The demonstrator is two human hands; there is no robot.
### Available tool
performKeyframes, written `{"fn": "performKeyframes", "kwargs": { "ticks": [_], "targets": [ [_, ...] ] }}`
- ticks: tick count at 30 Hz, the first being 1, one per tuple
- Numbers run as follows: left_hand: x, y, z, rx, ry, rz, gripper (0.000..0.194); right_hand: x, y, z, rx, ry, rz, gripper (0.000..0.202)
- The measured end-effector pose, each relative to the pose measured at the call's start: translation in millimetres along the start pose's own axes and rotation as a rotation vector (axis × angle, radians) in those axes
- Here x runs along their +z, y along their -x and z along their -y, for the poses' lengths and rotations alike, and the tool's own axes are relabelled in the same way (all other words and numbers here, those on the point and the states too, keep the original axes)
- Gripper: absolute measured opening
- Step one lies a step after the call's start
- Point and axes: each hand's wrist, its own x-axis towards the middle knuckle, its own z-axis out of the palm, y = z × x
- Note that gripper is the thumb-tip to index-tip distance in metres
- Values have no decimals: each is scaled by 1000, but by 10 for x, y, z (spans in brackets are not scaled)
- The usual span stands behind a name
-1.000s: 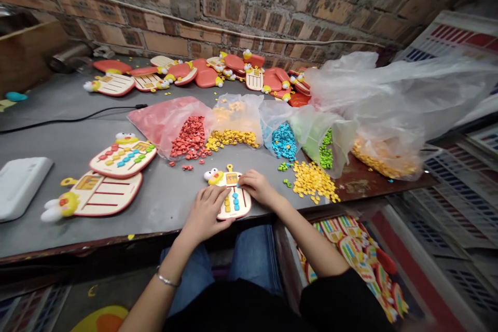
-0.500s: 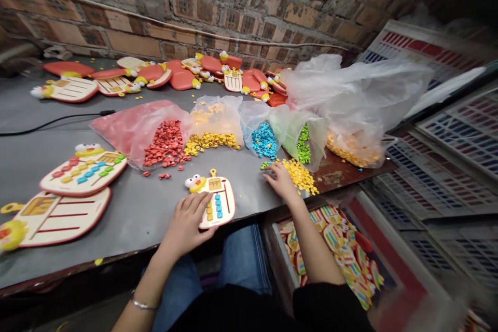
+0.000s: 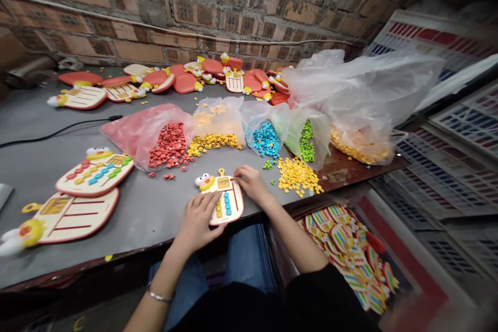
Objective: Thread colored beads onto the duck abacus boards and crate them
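A cream toy board (image 3: 235, 198) with a yellow duck-like head and bulging eyes lies near the table's front edge. My left hand (image 3: 199, 219) grips its left side, fingers over the face and thumb at the lower edge. Yellow beads (image 3: 218, 210) and blue beads (image 3: 227, 203) sit in its slots; the hand hides the left part. At the upper end of the rightmost slot, my right hand (image 3: 252, 185) has its fingertips pinched together. Whatever they hold is too small to make out. Loose green beads (image 3: 268, 165) lie beyond this hand, beside a yellow bead pile (image 3: 298, 175).
Open bags of red beads (image 3: 169, 142), yellow beads (image 3: 213, 141), blue beads (image 3: 266, 139) and green beads (image 3: 306, 142) stand behind. Two boards, one filled (image 3: 95, 174) and one bare-slotted (image 3: 81, 218), overlap at left. More boards (image 3: 187, 80) line the wall. A crate of boards (image 3: 350, 249) sits below right.
My right hand has moved left from the loose green beads to the board's rightmost slot. My left hand keeps its hold on the board. The view has shifted slightly.
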Motion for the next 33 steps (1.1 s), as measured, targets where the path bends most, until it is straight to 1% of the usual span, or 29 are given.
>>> {"fn": "performKeyframes", "kwargs": {
  "ticks": [2, 3, 5, 8, 9, 10, 12, 13, 14, 16, 18, 22, 25, 28, 30, 33],
  "targets": [
    [19, 12, 17, -7, 2, 1, 67, 150, -11, 12, -26, 75, 60, 13],
    [27, 17, 28, -8, 3, 1, 67, 188, 4, 15, -28, 112, 62, 14],
    [38, 25, 47, -5, 5, 0, 68, 175, 59, 27, -30, 139, 68, 13],
    [49, 27, 61, -6, 10, -3, 69, -32, 153, 12, -42, 43, 170, 9],
    [52, 26, 62, -8, 12, -4, 69, -127, 175, -22, -23, 25, 167, 8],
    [53, 26, 61, -11, 15, -5, 69, -222, 187, -76, 12, 44, 125, 7],
    [54, 25, 58, -14, 19, -8, 68, -393, 184, -234, 113, 201, -19, 9],
    [53, 24, 55, -15, 20, -7, 68, -459, 171, -326, 162, 308, -67, 13],
    [51, 24, 52, -17, 21, -6, 68, -509, 152, -416, 201, 408, -79, 16],
    [45, 24, 46, -20, 22, -3, 68, -556, 111, -553, 251, 546, -36, 20],
    [37, 22, 41, -21, 24, -2, 68, -540, 79, -602, 254, 582, -2, 23],
    [24, 19, 36, -15, 28, -2, 67, -409, 59, -511, 222, 595, 2, 21],
    [21, 19, 38, -20, 27, 1, 68, -331, 53, -465, 284, 675, 31, 19],
    [22, 19, 42, -19, 36, 13, 69, -315, 54, -513, 317, 696, 83, 20],
    [22, 17, 44, -20, 45, 17, 68, -329, 74, -572, 306, 670, 57, 20],
    [21, 15, 47, -28, 55, 12, 69, -373, 137, -653, 296, 592, -44, 21]
  ]
}}
